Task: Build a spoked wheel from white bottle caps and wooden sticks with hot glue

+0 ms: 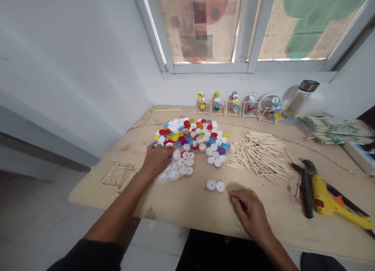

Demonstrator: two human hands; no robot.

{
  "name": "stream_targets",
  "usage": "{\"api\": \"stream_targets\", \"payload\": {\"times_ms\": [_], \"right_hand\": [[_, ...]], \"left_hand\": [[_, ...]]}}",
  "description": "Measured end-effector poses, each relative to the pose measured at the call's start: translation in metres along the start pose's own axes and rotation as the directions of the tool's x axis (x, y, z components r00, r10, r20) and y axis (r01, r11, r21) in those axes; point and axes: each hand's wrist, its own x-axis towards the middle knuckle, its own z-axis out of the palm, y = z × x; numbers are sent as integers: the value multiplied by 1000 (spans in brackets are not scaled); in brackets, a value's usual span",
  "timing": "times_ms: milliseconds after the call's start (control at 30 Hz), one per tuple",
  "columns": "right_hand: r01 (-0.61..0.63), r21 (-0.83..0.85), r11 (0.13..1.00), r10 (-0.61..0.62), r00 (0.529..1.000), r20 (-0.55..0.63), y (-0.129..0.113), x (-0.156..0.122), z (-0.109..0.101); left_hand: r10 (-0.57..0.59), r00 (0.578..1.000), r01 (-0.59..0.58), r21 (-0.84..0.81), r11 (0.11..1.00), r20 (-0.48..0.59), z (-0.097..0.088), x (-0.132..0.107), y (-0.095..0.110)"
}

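Note:
A heap of bottle caps (190, 136), white, red, yellow, blue and purple, lies on the wooden table. My left hand (157, 158) reaches into its left edge, back of the hand up. Its fingertips are hidden among the caps, so a grip cannot be made out. Beside that hand is a cluster of white caps (175, 173), some with a hole in the middle. My right hand (249, 209) rests near the table's front edge, fingers curled in toward the thumb, with nothing visible in it. Just left of it, two white caps (216, 185) lie side by side.
Wooden sticks (259, 154) are heaped right of the caps. A yellow glue gun (328, 198) and black-handled cutter (307, 191) lie at right. Several stick-and-cap models (216, 103), a small fan (268, 101) and a bottle (300, 97) stand behind. A stick frame (115, 175) lies left.

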Motion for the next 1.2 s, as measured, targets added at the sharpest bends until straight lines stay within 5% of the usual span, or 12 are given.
{"api": "stream_targets", "payload": {"times_ms": [367,667,1200], "right_hand": [[-2,-6,1000,2,1000,-2,-1,1,0],[19,-29,999,-19,1000,-7,0,1,-1],[6,-22,1000,-6,1000,-2,0,1,0]], "left_hand": [[-7,1000,7,-48,999,-6,-3,0,-9],[-261,963,258,-55,965,-62,-20,1,-27],[-329,944,325,-85,942,-33,-17,17,-15]]}}
